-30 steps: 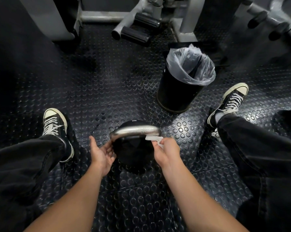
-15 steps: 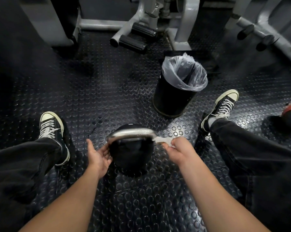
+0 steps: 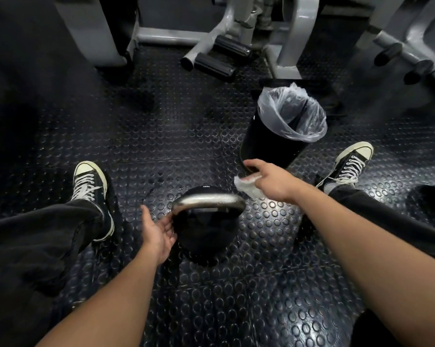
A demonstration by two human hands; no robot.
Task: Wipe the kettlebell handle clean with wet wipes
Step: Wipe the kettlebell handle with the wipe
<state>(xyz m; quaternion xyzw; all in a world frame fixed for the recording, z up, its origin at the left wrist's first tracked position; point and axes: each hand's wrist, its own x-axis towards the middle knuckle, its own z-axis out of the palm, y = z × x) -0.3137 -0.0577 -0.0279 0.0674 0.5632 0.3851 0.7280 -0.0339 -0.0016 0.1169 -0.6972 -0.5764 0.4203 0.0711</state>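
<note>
I'm sitting on the studded black rubber floor (image 3: pixel 161 136) with my legs spread, and the kettlebell (image 3: pixel 206 234) is standing upright between them, right in front of me. Its steel handle (image 3: pixel 209 200) is catching the light across the top, arching left to right over the black body.

My left hand (image 3: pixel 157 232) is lying palm up, fingers relaxed and spread, and they're touching the left end of the handle where it curves down; I'm not wrapping around it. My right hand (image 3: pixel 269 180) is hanging in the air up and to the right of the kettlebell, clear of the handle, and I'm pinching a crumpled white wet wipe (image 3: pixel 246 187) under my fingers, with the index finger pointing out to the left.

Just beyond that hand, a black bin (image 3: pixel 269 144) with a clear plastic liner (image 3: pixel 292 113) is standing open. My two black sneakers, one left (image 3: pixel 90 181) and one right (image 3: pixel 353 161), are framing the scene, and grey gym machine frames (image 3: pixel 294 33) are running along the far edge.
</note>
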